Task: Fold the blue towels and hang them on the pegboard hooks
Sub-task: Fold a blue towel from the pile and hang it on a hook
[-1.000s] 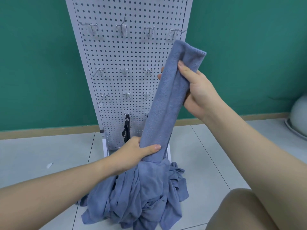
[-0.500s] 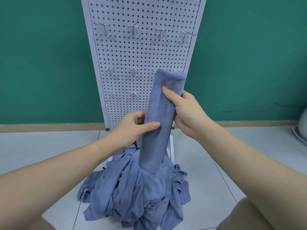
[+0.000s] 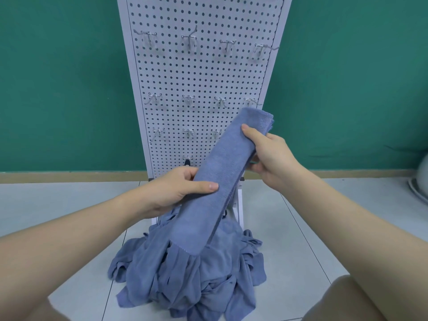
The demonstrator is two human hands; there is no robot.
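A blue towel (image 3: 222, 172), folded into a long narrow strip, slants from lower left to upper right in front of the white pegboard (image 3: 203, 72). My left hand (image 3: 176, 191) grips its middle, thumb across the front. My right hand (image 3: 266, 154) holds it near the upper end, thumb on top. The strip's lower end hangs just above a crumpled pile of blue towels (image 3: 192, 274) on the floor at the pegboard's foot. Rows of metal hooks (image 3: 188, 38) stick out of the board, all bare.
A green wall stands behind the pegboard, with a tan baseboard along white floor tiles. A dark item (image 3: 187, 162) hangs low on the board. A grey rounded object (image 3: 420, 179) sits at the right edge. My knee (image 3: 347, 300) shows at bottom right.
The folded towel has come down and tilted from nearly upright to a slant. My left hand slid up from its lower end to its middle; my right hand lowered.
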